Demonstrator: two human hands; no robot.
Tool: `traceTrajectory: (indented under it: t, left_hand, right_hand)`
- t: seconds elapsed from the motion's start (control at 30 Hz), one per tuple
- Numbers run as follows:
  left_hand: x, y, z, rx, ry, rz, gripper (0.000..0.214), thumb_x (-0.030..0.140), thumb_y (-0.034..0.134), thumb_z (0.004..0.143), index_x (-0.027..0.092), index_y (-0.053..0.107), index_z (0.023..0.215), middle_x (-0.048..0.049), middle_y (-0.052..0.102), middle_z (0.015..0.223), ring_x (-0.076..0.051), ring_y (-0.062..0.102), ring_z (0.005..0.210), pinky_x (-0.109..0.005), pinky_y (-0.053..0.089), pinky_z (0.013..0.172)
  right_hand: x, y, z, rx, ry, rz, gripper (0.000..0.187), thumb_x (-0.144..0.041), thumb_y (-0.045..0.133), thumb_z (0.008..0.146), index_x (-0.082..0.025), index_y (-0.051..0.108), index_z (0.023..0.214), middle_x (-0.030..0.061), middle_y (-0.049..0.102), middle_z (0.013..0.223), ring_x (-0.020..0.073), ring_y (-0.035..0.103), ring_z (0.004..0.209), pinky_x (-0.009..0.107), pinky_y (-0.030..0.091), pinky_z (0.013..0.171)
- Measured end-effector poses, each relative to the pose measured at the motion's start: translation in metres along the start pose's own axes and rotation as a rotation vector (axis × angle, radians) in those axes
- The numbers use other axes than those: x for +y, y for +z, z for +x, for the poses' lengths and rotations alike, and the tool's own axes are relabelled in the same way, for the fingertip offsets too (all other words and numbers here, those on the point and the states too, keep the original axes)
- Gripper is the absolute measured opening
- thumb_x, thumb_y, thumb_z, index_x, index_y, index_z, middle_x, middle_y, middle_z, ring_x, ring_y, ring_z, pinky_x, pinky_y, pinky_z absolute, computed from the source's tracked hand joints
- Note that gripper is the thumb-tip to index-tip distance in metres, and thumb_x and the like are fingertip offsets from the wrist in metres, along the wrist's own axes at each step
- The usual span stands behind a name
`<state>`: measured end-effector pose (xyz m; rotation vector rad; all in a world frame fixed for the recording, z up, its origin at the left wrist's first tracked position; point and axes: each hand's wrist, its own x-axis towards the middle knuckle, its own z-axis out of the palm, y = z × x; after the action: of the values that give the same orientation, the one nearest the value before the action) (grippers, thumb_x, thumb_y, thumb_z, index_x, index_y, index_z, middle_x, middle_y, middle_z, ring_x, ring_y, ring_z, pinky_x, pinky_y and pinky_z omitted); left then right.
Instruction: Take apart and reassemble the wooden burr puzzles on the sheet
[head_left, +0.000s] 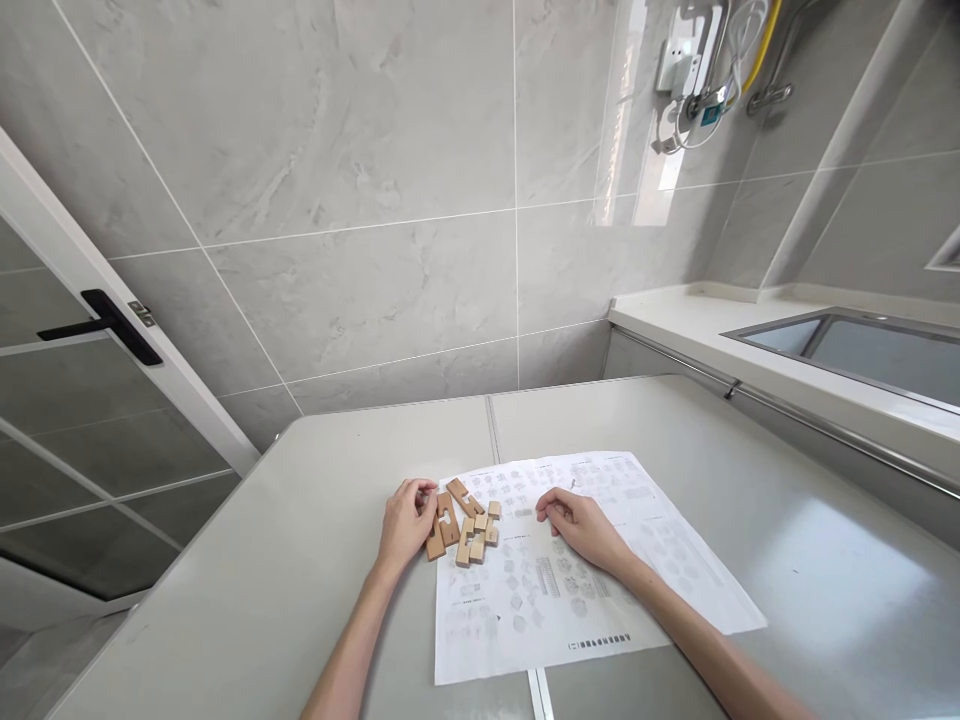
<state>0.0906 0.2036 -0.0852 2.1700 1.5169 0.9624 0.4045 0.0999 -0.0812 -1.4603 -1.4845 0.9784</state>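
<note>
Dark blocks lie immed. R of L hand, at the L edge of the sheet; L hand is clearly nearer. Long axes approx. near–far, except far block, slanted from far L to near R. Light blocks are grouped just R of the dark ones, on the sheet, btwn the hands. R hand is set over the sheet, well apart from all blocks.

L fingers: bent, close tog., at the edge of the dark blocks; contact appears likely; grip can't be told. R fingers: loosely curled, tips close; whether they meet can't be told; nothing seen held. Sheet laid flat on table, print legibility poor.
</note>
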Motion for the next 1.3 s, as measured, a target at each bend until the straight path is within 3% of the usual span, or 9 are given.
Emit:
traceTrajectory:
  t: [0.3, 0.53, 0.87, 1.3]
  left_hand:
    - [0.011, 0.004, -0.006, -0.008, 0.065, 0.035, 0.024, 0.040, 0.050, 0.099, 0.024, 0.068, 0.101, -0.0085, 0.068, 0.109, -0.025, 0.068, 0.096, -0.042, 0.055, 0.092]
    - [0.007, 0.005, -0.003, 0.011, 0.081, 0.034, 0.031, 0.030, 0.036, 0.103, 0.024, 0.067, 0.103, -0.0087, 0.070, 0.109, -0.027, 0.066, 0.106, -0.046, 0.051, 0.098]
    - [0.011, 0.005, -0.007, -0.022, 0.114, 0.033, 0.024, 0.041, 0.051, 0.101, 0.025, 0.067, 0.107, -0.0086, 0.067, 0.113, -0.027, 0.066, 0.108, -0.044, 0.053, 0.097]
    - [0.028, -0.001, -0.015, -0.126, 0.287, 0.075, 0.024, 0.031, 0.050, 0.104, 0.032, 0.070, 0.118, -0.0059, 0.061, 0.128, -0.025, 0.056, 0.124, -0.047, 0.049, 0.108]
  right_hand:
    - [0.003, -0.001, 0.000, -0.007, -0.016, 0.005, 0.021, -0.031, 0.047, 0.090, -0.025, 0.067, 0.089, 0.0007, 0.071, 0.080, 0.0194, 0.065, 0.067, 0.031, 0.046, 0.064]
    - [0.000, -0.002, -0.001, -0.006, -0.004, -0.006, 0.021, -0.029, 0.047, 0.089, -0.025, 0.067, 0.088, 0.0006, 0.070, 0.080, 0.0195, 0.065, 0.067, 0.031, 0.046, 0.064]
    - [0.000, -0.001, -0.002, -0.015, 0.001, -0.004, 0.020, -0.028, 0.046, 0.088, -0.025, 0.066, 0.088, 0.0017, 0.073, 0.086, 0.0195, 0.065, 0.068, 0.032, 0.045, 0.065]
    - [-0.002, -0.002, -0.003, -0.025, 0.000, -0.031, 0.022, -0.029, 0.045, 0.091, -0.023, 0.066, 0.091, 0.0008, 0.068, 0.078, 0.0185, 0.060, 0.065, 0.030, 0.042, 0.063]
